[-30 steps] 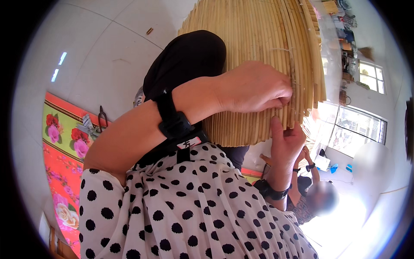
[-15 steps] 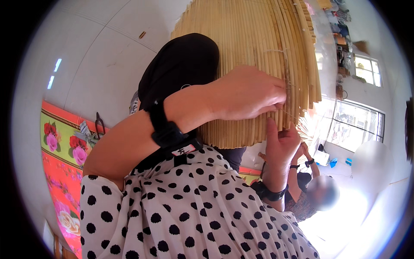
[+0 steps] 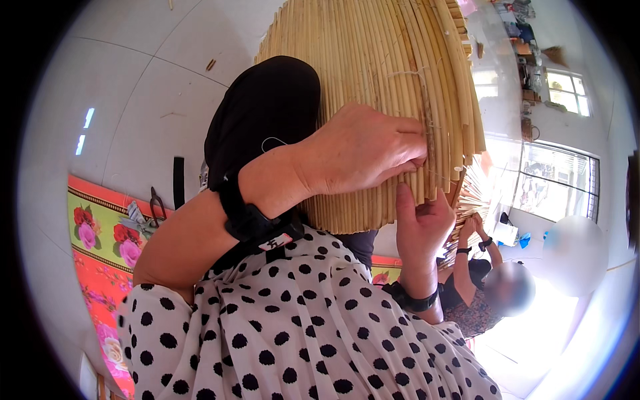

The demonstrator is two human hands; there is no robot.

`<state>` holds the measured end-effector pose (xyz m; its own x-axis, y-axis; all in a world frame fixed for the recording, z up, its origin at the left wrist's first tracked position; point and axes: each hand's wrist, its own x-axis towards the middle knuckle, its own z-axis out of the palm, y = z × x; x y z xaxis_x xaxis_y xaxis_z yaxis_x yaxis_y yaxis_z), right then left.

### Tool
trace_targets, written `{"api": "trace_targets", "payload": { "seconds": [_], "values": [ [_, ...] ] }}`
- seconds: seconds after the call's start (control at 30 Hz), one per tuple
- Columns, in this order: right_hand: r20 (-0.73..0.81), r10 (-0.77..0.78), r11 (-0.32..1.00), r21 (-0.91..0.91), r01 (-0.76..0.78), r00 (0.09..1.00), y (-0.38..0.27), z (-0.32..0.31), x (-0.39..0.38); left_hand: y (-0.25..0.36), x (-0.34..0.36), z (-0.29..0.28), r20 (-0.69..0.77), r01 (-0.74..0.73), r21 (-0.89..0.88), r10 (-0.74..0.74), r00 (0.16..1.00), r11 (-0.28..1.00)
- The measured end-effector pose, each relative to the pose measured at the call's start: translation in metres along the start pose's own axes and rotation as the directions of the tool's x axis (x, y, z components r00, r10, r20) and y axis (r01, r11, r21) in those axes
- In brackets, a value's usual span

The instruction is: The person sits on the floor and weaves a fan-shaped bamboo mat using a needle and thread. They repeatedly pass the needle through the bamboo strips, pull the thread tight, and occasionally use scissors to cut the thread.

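Note:
A mat of straw-coloured reed stalks (image 3: 360, 80), bound side by side with thin pale thread (image 3: 437, 177), lies over my lap. My left hand (image 3: 367, 147) reaches across it, fingers bent and pinched together against a stalk near the mat's right side. What those fingertips hold is hidden; the thread passes close by them. Just below, my right hand (image 3: 427, 223) grips the near ends of the stalks, its thumb up against them and its other fingers curled at the edge. A fine loop of thread (image 3: 272, 143) shows on my black-clad knee (image 3: 270, 100).
Left of me, scissors (image 3: 157, 203) lie by a flowered red and green cloth (image 3: 100, 267) on pale floor tiles (image 3: 133, 73). At the right, another person's hands (image 3: 472, 227) work at a second bundle of stalks (image 3: 475, 190). Windows (image 3: 560, 180) stand beyond.
The whole view has shifted a little, so the mat and both hands sit slightly farther left. My hands keep nearly the same grip and place on the mat.

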<state>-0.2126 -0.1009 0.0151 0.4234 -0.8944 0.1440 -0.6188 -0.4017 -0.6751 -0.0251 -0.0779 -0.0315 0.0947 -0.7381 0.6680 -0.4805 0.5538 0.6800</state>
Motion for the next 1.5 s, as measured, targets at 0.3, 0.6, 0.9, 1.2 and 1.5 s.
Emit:
{"api": "trace_targets", "payload": {
  "seconds": [0.3, 0.6, 0.9, 1.2, 1.5],
  "values": [
    [0.001, -0.081, 0.995, -0.061, 0.081, 0.997, -0.005, 0.004, 0.006, 0.001, -0.001, 0.000, 0.006, 0.032, 0.004, -0.032, 0.999, 0.999],
    [-0.048, -0.149, 0.979, -0.145, 0.140, 0.988, 0.002, 0.011, 0.006, 0.007, -0.004, -0.008, -0.099, 0.108, -0.128, -0.121, 0.988, 0.986],
    [-0.131, -0.207, 0.976, -0.103, 0.194, 0.970, 0.005, 0.019, 0.005, 0.034, -0.030, -0.041, 0.150, 0.351, 0.048, -0.354, 0.923, 0.935],
    [-0.117, -0.157, 0.981, -0.134, 0.141, 0.981, 0.000, 0.018, 0.000, 0.039, -0.036, -0.035, 0.160, 0.387, 0.106, -0.400, 0.902, 0.916],
    [-0.108, -0.178, 0.974, -0.164, 0.159, 0.978, -0.003, 0.016, 0.000, 0.041, -0.033, -0.032, 0.142, 0.359, 0.124, -0.375, 0.916, 0.925]
  ]
}}
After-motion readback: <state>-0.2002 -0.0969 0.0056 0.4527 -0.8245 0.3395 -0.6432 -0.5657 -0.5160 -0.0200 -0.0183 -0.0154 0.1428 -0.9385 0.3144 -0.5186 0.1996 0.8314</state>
